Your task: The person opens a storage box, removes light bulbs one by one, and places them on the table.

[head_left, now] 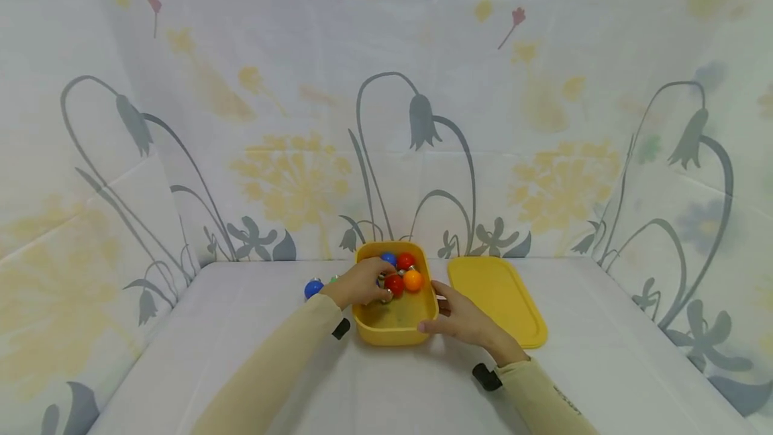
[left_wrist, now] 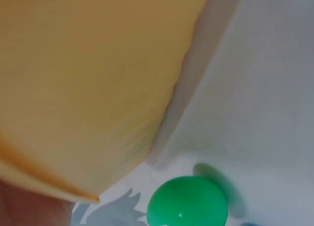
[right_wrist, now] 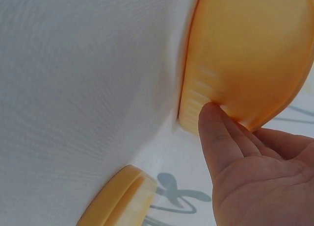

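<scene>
A yellow plastic container [head_left: 392, 336] stands on the table with several round baubles in it, including a red bauble [head_left: 394, 285], an orange bauble [head_left: 413, 280] and a blue bauble [head_left: 388, 259]. My left hand [head_left: 360, 282] reaches over the container's left rim, its thumb and fingers bent around the baubles. Whether one is pinched there, I cannot tell. My right hand [head_left: 461, 317] holds the container at its front right, thumb over the rim. In the right wrist view, its fingertips [right_wrist: 211, 113] press on the container's outer wall.
Flat on the table to the right lies a yellow lid [head_left: 498, 301]. Left of the container are a blue bauble [head_left: 313, 288] and, partly behind my left hand, a green bauble [left_wrist: 187, 202]. A flower-printed white cloth [head_left: 386, 173] rises behind the table [head_left: 386, 395].
</scene>
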A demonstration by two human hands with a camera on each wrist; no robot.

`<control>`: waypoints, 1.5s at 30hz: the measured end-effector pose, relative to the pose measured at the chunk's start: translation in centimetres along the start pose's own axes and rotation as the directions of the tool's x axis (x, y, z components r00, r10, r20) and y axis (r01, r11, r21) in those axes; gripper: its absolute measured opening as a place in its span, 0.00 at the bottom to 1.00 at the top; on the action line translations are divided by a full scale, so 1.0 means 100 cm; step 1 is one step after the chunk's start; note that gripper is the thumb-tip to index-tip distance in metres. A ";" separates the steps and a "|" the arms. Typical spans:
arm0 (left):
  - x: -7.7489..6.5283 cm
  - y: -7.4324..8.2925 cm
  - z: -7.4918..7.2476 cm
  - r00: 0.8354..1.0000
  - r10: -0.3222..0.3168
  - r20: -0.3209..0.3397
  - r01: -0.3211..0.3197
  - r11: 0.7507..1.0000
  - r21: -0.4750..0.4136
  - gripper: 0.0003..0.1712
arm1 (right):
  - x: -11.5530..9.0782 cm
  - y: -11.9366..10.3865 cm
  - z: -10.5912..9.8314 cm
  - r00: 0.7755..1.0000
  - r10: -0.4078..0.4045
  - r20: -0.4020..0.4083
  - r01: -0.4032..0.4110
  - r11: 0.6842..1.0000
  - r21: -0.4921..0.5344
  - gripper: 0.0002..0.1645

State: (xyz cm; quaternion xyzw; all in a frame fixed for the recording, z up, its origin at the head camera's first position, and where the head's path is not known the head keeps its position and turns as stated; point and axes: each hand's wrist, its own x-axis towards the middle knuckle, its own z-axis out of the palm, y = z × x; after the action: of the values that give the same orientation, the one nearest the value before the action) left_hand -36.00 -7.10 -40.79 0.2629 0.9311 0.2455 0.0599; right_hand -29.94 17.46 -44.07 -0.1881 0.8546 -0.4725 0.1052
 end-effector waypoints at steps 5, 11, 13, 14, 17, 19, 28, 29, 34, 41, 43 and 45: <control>0.003 -0.001 0.003 1.000 -0.009 0.003 0.009 1.000 0.023 0.29 | 0.001 -0.006 0.001 1.000 0.005 0.001 -0.005 1.000 -0.010 0.57; 0.003 0.003 0.008 1.000 -0.015 0.020 0.014 0.997 0.073 0.31 | 0.004 -0.009 0.001 1.000 -0.004 0.010 0.005 1.000 -0.023 0.57; 0.002 0.005 0.009 0.999 -0.029 0.028 0.026 0.996 0.083 0.32 | 0.005 -0.010 0.001 1.000 -0.013 0.009 0.013 0.999 -0.029 0.57; 0.001 0.007 0.010 0.999 -0.034 0.031 0.031 0.996 0.089 0.32 | 0.005 -0.010 0.001 1.000 -0.017 0.010 0.018 0.999 -0.029 0.57; 0.000 0.010 0.012 0.999 -0.041 0.035 0.038 0.995 0.090 0.31 | 0.006 -0.011 0.001 1.000 -0.024 0.012 0.024 0.999 -0.030 0.57; -0.001 0.011 0.014 0.999 -0.043 0.033 0.040 0.996 0.085 0.29 | 0.007 -0.011 0.001 1.000 -0.021 0.013 0.022 0.999 -0.028 0.57; -0.003 0.010 0.015 0.999 -0.034 0.015 0.032 0.995 0.090 0.27 | 0.011 -0.011 0.004 1.000 -0.018 0.018 0.018 0.999 -0.042 0.57; -0.003 0.010 0.014 0.999 -0.032 0.012 0.031 0.996 0.085 0.27 | 0.011 -0.011 0.004 1.000 -0.016 0.018 0.017 0.999 -0.042 0.57; -0.004 0.010 0.012 0.999 -0.013 -0.034 0.015 0.998 0.066 0.28 | 0.010 -0.012 0.004 1.000 -0.024 0.016 0.025 0.999 -0.040 0.57; -0.007 0.021 0.001 0.991 0.116 -0.072 -0.112 0.992 0.056 0.28 | 0.002 -0.004 0.001 1.000 -0.008 -0.006 0.008 0.999 -0.037 0.56; -0.008 0.023 -0.001 0.988 0.129 -0.083 -0.125 0.991 0.046 0.28 | 0.001 -0.002 0.001 1.000 -0.005 -0.013 0.005 0.999 -0.031 0.57; -0.011 0.023 -0.003 0.987 0.126 -0.101 -0.124 0.992 0.027 0.27 | 0.000 0.000 0.001 1.000 -0.013 -0.011 0.013 0.999 -0.030 0.56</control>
State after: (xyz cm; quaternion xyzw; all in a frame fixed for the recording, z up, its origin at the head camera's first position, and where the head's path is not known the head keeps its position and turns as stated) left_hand -34.09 -6.11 -39.46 0.3087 0.9171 0.2522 -0.0062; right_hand -29.91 17.33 -44.13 -0.1924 0.8610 -0.4613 0.0943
